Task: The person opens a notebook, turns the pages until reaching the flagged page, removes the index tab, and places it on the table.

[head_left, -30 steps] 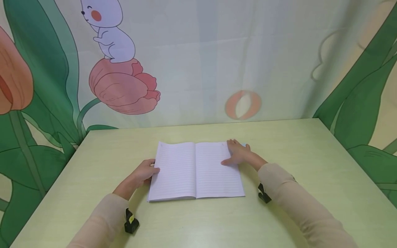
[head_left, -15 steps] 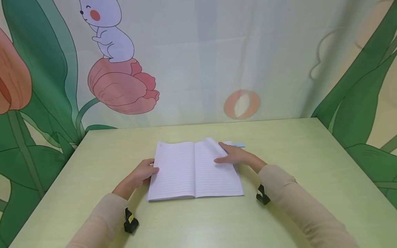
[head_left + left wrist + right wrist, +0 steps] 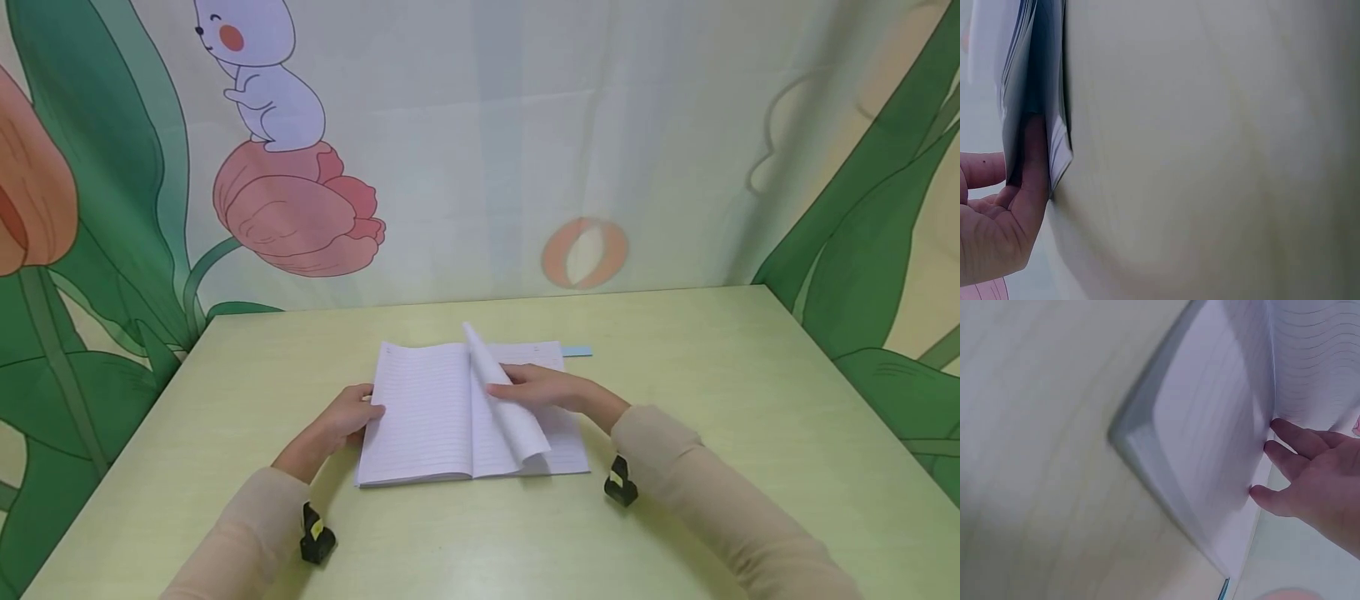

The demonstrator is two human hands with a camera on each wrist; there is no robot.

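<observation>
A lined notebook (image 3: 420,408) lies spread on the table. At its left edge my left hand (image 3: 348,417) grips the left-hand pages, thumb on top; the left wrist view shows fingers reaching in between layers of pages (image 3: 1016,75). My right hand (image 3: 551,387) holds a lifted page (image 3: 506,417) that curls up over the right half, with the thumb across it. In the right wrist view, fingertips (image 3: 1277,450) touch the notebook's paper near the raised lined page (image 3: 1316,356). The leaf hides part of the right half.
A light-blue strip (image 3: 577,352) sticks out past the notebook's upper right corner. The pale table (image 3: 675,350) meets a printed curtain (image 3: 480,150) at its back edge. Black devices (image 3: 318,535) are worn at both wrists.
The right hand has moved left and toward the person, lifting the right page off those below and curling it toward the spine. The blue strip has come into fuller view. The left hand stays put.
</observation>
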